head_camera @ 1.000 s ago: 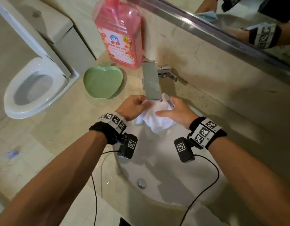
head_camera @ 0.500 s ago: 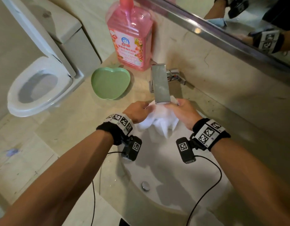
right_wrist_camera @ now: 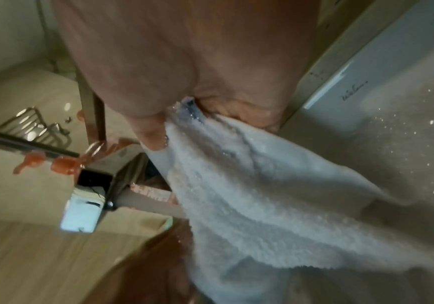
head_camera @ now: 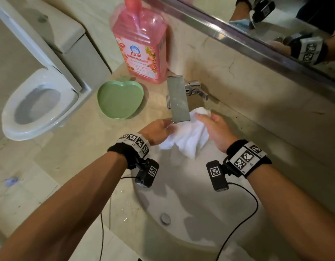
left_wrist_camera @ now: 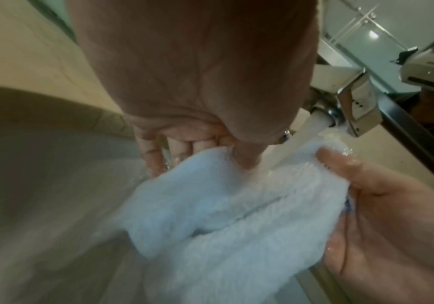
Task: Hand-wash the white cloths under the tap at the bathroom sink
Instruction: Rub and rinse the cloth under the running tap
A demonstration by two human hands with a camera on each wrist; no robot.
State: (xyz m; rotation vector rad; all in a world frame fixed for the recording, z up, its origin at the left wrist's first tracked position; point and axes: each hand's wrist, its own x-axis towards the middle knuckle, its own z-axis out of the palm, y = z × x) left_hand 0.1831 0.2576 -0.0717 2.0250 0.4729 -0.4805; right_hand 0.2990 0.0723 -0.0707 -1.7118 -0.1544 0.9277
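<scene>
White cloth (head_camera: 187, 137) held between both hands, directly under the spout of the steel tap (head_camera: 178, 99), above the back of the sink (head_camera: 181, 194). Water stream from the spout lands on the top edge of the cloth, seen in the left wrist view (left_wrist_camera: 236, 201).

Left hand (head_camera: 157, 131): grip closed on the cloth's left edge, thumb pressed into the fabric on top, fingers curled underneath. Right hand (head_camera: 216, 131): grip closed on the right edge, a bunched wad of cloth sticking up past the thumb, just right of the spout. In the right wrist view the cloth (right_wrist_camera: 275, 195) hangs down from the thumb pinch, wet and beaded with droplets, with a small blue tag at the pinch point. Lower corners of the cloth hang free over the basin, not touching it as far as I can tell.

Sink drain plug (head_camera: 165, 217) sits near the front of the bowl, well clear of the cloth. On the worktop (head_camera: 84, 147) left of the tap: green apple-shaped dish (head_camera: 120, 99), and behind it a pink detergent bottle (head_camera: 142, 48) against the wall. Toilet (head_camera: 37, 104) at far left, seat down, lid up. Mirror (head_camera: 275, 25) runs along the wall above, reflecting both wrists.
</scene>
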